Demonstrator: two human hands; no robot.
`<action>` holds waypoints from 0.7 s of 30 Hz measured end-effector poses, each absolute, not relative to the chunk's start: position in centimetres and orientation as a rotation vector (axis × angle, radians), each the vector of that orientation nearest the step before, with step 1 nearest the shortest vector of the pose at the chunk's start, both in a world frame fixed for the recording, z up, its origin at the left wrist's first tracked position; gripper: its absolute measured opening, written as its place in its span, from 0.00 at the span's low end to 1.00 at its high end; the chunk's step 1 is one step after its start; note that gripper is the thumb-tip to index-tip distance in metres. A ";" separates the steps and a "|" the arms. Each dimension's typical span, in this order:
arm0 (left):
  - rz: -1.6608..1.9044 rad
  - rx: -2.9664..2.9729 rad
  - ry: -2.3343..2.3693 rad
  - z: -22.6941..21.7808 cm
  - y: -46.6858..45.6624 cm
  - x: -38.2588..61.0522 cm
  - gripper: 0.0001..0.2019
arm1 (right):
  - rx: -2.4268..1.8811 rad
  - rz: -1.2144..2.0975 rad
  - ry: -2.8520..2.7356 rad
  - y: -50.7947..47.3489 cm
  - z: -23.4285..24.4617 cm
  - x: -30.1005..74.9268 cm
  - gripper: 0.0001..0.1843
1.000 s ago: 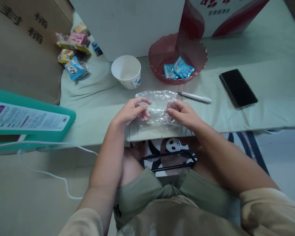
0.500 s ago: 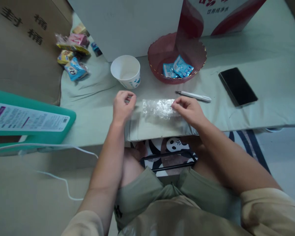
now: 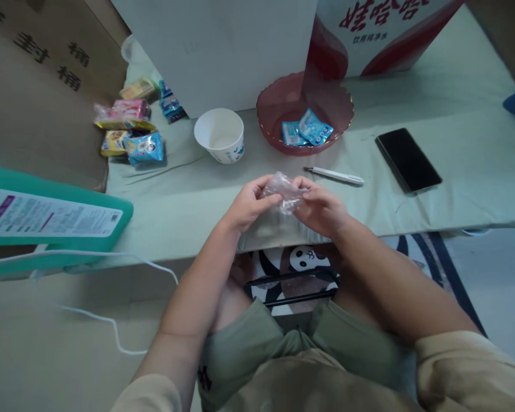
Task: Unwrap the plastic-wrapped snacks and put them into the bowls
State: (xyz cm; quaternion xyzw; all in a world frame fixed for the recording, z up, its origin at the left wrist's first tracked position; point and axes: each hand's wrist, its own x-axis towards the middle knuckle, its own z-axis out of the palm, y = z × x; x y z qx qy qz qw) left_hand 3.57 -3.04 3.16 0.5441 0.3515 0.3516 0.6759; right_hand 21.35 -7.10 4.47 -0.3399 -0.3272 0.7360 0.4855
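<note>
Two hands, the left hand [image 3: 254,201] and the right hand [image 3: 321,209], are closed in a pinch on crumpled clear plastic film [image 3: 284,189], held between them over the near part of the cloth-covered bench [image 3: 175,223]; the grip from both sides is presumably used so that the flimsy material can be controlled. Beyond, two blue sachets [image 3: 314,127] are contained in a scalloped translucent pink bowl [image 3: 347,117], its raised wall apparently serving to hold them together, while beside it a white paper cup [image 3: 225,154] is stood upright, its contents not discernible.
</note>
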 end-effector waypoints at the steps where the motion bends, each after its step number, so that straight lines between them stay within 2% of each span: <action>1: 0.850 1.227 0.837 3.1 -2.8 3.7 0.19 | -0.823 1.799 -0.797 -7.0 4.4 21.4 0.14; 3: 1.009 1.274 0.992 2.9 -2.1 3.6 0.14 | -0.903 1.717 -0.834 -6.6 4.0 21.7 0.16; 7: 1.376 1.357 1.381 3.3 -1.0 1.8 0.14 | -1.206 1.371 -0.955 -5.8 2.5 22.5 0.15; 10: 1.548 1.509 1.726 5.4 0.0 -0.5 0.13 | -1.223 1.235 -1.110 -5.3 1.9 22.6 0.12; 13: 1.602 1.763 1.996 8.7 2.3 -1.8 0.14 | -1.179 1.249 -1.165 -5.0 2.0 22.2 0.10; 17: 0.914 2.039 2.135 10.6 7.8 -0.6 0.11 | -1.171 1.283 -1.185 -4.3 2.4 21.7 0.08; 19: 0.588 2.058 2.145 9.7 10.7 0.6 0.10 | -1.180 1.279 -1.188 -3.9 2.4 21.5 0.08; 21: 0.438 2.022 2.054 8.5 13.0 1.8 0.12 | -1.180 1.280 -1.182 -3.5 2.4 21.5 0.08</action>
